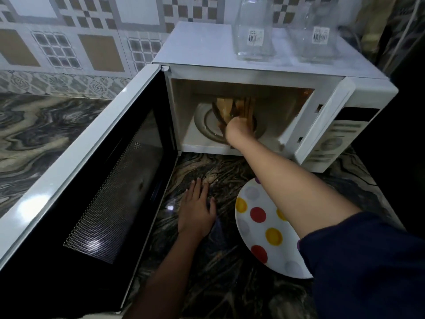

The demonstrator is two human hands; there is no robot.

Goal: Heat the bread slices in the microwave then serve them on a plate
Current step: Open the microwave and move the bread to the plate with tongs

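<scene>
A dark marbled surface [218,171] fills the lower part of the head view, with a patterned tile wall [69,42] behind it. A white microwave [207,42] sits on the surface at the back. Its door [92,180] is swung wide open to the left, so the black inner side and mesh window face the camera. Two clear glass jars with barcode labels stand on the microwave's top, one [253,31] near the middle and one [319,35] toward the right; both appear to hold nothing. A round white plate [255,236] with red, yellow and grey dots lies on the surface in front of the microwave, partly under the right forearm, with no food showing on it. The left hand [197,210] lies flat and relaxed on the surface just left of the plate, fingers spread and pointing toward the microwave. The right hand [239,128] reaches into the lit cavity, over the glass turntable [207,125], and is clenched around the lower ends of the bread slices [226,109]. The slices are inside the microwave, bunched together on edge, with their long axis running upward from the hand and their tops fanning slightly apart. This area is blurred, so the number of slices cannot be told.
</scene>
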